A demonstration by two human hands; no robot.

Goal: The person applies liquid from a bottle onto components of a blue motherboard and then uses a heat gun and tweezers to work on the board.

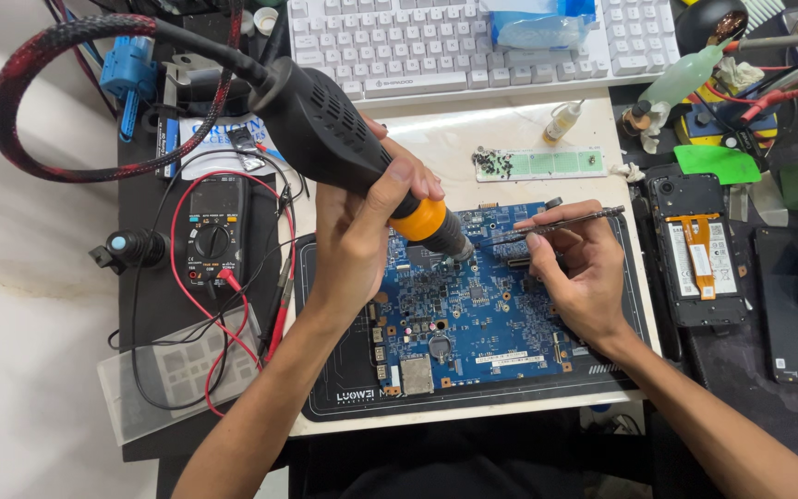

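The left hand (362, 231) is wrapped around a black hot-air wand (344, 139), its nozzle just above the blue circuit board (473, 314) at frame centre. The right hand (579, 268) pinches tweezers (565, 224) — tips beside the nozzle — over the board's upper right. A multimeter (215, 229) lies left on the bench (473, 129).

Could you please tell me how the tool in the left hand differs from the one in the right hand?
The hot-air handle in the left hand is thick, black, orange-collared and hose-fed; the tweezers in the right hand are thin, bare metal, cordless. The handle slants steeply; the tweezers lie nearly level. Both point at the blue circuit board.
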